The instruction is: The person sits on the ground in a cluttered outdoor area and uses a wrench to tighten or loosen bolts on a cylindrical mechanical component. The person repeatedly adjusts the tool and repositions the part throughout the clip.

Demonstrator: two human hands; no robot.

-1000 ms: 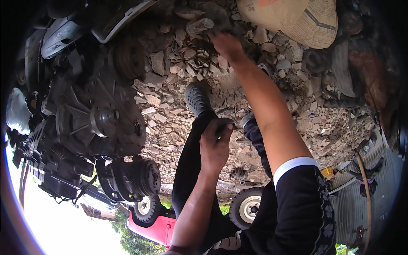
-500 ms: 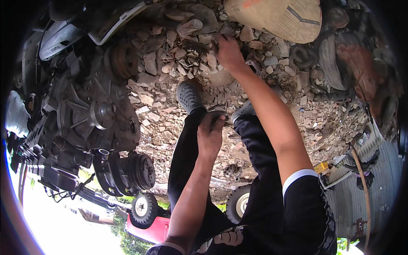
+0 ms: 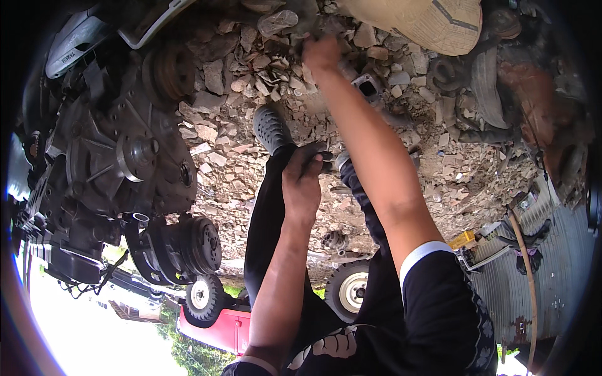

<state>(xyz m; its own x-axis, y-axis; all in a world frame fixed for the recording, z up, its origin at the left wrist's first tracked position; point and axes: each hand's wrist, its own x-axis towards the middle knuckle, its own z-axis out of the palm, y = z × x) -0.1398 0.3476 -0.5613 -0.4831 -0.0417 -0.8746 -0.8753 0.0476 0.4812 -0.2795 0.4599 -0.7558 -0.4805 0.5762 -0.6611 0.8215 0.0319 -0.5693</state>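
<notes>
My left hand point(image 3: 302, 178) is closed over my left knee area around a small dark piece point(image 3: 326, 156) whose kind I cannot make out. Farther off, my right hand point(image 3: 323, 55) reaches down to the broken stones point(image 3: 269, 78) with its arm stretched out. Its fingers are smeared by motion, so whether they grip anything is hidden. Beside that forearm lies a metal part with a squarish opening point(image 3: 367, 86). A clear plastic bottle or cup point(image 3: 278, 22) lies on the rubble just left of my right hand.
A big greasy engine point(image 3: 119, 150) with a pulley point(image 3: 204, 241) fills the left side. At the far edge lies a tan paper sack point(image 3: 420, 22). Dark hoses and worn rubber pieces point(image 3: 486, 94) are heaped at right, near a corrugated metal sheet point(image 3: 539, 282). My grey clog point(image 3: 273, 128) stands on stones.
My right hand has moved slightly farther away and left over the stones, uncovering the metal part with the squarish opening. My left hand has shifted slightly up and left, still holding the dark piece.
</notes>
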